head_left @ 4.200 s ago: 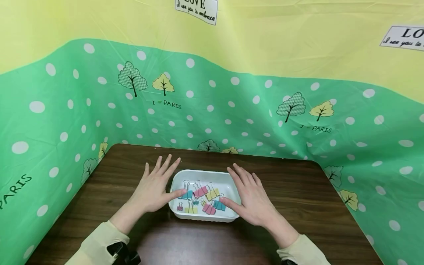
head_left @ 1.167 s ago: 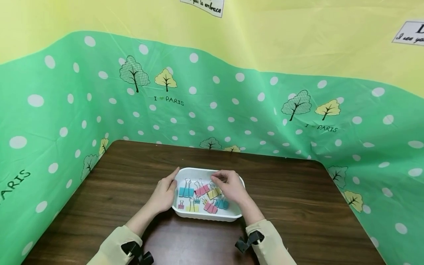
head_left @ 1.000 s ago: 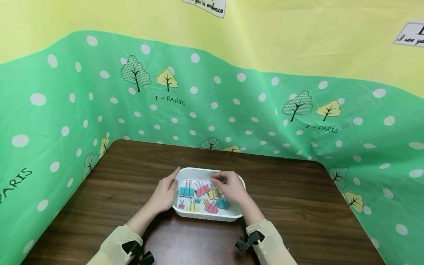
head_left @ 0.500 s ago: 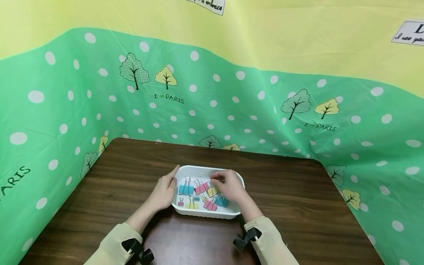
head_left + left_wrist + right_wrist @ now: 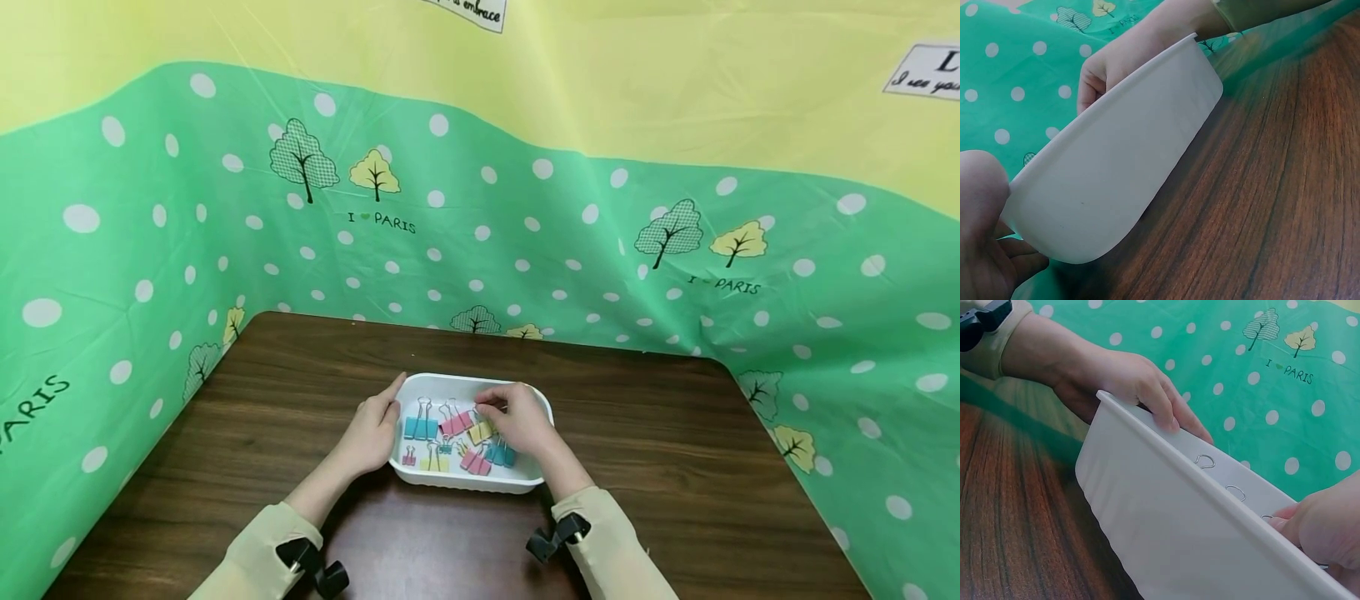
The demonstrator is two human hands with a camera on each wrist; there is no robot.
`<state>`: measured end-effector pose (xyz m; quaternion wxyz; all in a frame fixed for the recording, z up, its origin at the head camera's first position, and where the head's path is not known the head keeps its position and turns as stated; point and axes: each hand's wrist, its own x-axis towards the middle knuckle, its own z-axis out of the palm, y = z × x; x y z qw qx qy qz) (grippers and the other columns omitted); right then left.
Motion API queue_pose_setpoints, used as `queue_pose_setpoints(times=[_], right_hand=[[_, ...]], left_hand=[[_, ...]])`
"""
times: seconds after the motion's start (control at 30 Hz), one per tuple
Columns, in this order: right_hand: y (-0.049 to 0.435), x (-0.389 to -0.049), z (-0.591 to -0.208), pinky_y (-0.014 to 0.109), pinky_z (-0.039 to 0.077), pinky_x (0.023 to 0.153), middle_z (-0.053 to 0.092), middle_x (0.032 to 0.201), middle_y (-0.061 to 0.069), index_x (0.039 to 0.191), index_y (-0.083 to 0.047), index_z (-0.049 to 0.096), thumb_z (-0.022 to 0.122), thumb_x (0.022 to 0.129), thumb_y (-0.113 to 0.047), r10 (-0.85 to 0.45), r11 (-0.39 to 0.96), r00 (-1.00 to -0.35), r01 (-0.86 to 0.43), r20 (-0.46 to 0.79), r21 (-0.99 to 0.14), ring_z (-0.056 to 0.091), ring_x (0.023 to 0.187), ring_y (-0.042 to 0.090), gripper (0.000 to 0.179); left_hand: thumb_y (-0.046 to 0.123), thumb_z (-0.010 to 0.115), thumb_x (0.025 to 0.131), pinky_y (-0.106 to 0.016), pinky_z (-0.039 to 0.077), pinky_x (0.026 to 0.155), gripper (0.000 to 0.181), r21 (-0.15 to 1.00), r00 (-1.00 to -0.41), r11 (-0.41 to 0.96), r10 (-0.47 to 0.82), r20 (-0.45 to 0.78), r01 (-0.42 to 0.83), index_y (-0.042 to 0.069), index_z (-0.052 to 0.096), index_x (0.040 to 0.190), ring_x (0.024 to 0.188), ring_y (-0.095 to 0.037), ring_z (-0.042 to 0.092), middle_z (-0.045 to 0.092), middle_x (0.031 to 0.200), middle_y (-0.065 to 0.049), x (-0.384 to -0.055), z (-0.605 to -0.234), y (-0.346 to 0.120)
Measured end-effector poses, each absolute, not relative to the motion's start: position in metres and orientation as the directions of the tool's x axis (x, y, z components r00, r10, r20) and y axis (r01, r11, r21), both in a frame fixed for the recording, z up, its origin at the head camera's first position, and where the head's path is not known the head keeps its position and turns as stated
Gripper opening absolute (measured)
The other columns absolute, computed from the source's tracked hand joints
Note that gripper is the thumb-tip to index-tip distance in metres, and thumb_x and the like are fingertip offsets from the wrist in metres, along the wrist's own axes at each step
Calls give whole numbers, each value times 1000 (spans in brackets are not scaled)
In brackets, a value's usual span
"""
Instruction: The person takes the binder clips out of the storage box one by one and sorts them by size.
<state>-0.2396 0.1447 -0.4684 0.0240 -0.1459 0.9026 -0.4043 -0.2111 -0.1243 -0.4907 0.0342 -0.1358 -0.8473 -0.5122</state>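
Observation:
A white plastic tray (image 5: 472,482) holds several binder clips in blue, pink and yellow. My left hand (image 5: 372,429) grips the tray's left end, thumb over the rim and fingers along the outside. Inside the tray, my right hand (image 5: 522,423) pinches the wire handle of a yellow binder clip (image 5: 481,431) between thumb and forefinger. Left of that clip lie a large pink binder clip (image 5: 455,423) and a large blue binder clip (image 5: 421,428). In the left wrist view the tray wall (image 5: 1122,156) hides the clips. Wire handles (image 5: 1235,492) show above the rim in the right wrist view.
The tray stands on a dark wood-grain table (image 5: 637,500). A green and yellow printed cloth (image 5: 450,250) hangs behind the table and along its sides. Nearer the front of the tray lie more clips, among them a pink binder clip (image 5: 476,462) and another blue one (image 5: 500,454).
Both hands were spread over the tray's ends at first. The left has since taken hold of the tray's left end, and the right has reached in to the yellow binder clip. Lately, little has moved.

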Motion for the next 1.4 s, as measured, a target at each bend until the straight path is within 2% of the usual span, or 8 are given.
queue_pose_setpoints(times=[0.3,0.63,0.87,1.2,1.4], right_hand=[[144,-240,-470,36,56,79,75,98,-3,109,-8,82,74,100,-7,-285,640,-955,-250,77,-727,62,85,15,12],[146,-238,-467,33,54,74,74,93,-3,106,-7,82,74,100,-7,-275,629,-959,-234,70,-741,61,81,15,10],[146,-237,-466,32,53,71,72,89,-3,104,-7,82,73,101,-6,-275,611,-959,-229,68,-758,61,79,16,9],[147,-233,-464,33,53,73,71,86,-2,101,-6,81,73,100,-6,-251,577,-964,-221,86,-786,61,80,17,8],[147,-234,-465,32,55,71,74,85,0,100,-3,82,74,100,-5,-229,533,-966,-229,122,-815,66,78,16,8]], left_hand=[[1,40,110,-55,40,114,51,857,-963,444,185,195,259,-5,37,161,132,-34,56,52,150,-31,-211,-490,-124],[1,40,110,-55,37,117,51,850,-962,456,188,199,265,-5,37,160,141,-36,49,49,152,-30,-210,-489,-123],[1,40,110,-56,39,115,51,849,-961,456,186,204,268,-6,37,160,137,-35,52,51,150,-30,-209,-489,-123],[1,40,110,-55,38,116,51,850,-965,461,182,190,254,-5,37,160,138,-35,51,50,151,-31,-211,-488,-121],[0,41,109,-53,44,110,50,849,-964,461,180,196,259,-7,38,159,132,-34,55,46,154,-29,-210,-487,-123]])
